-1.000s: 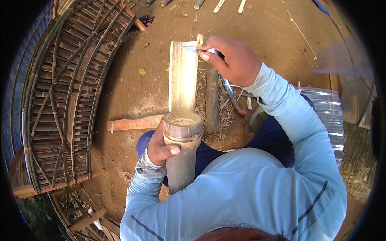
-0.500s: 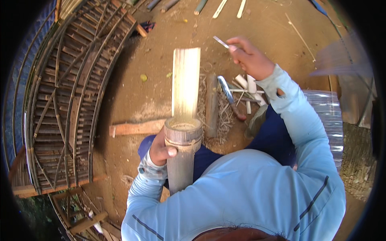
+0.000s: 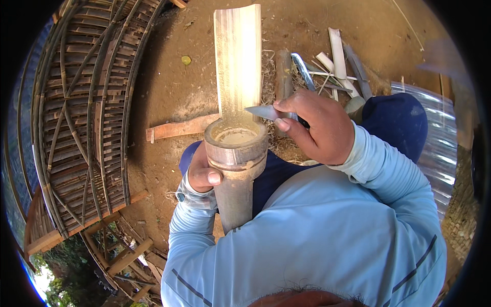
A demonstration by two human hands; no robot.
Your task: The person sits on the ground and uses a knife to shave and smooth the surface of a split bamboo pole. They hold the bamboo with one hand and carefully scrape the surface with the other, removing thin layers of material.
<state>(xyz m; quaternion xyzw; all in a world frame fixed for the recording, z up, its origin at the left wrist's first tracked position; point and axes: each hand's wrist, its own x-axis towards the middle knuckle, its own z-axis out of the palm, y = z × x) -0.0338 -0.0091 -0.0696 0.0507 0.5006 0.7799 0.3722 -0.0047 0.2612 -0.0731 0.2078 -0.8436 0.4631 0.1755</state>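
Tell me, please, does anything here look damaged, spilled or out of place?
No clear damage shows. It looks untidy, though: pale strips lie jumbled on the ground beyond the right hand, which holds a small knife, and a shiny long blade lies exposed near them.

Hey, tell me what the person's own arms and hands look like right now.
Both the left hand and the right hand are bare, with no gloves visible. The left sleeve and right sleeve are long and light blue, with a thin dark stripe near each shoulder. The left cuff looks greyer and wrinkled.
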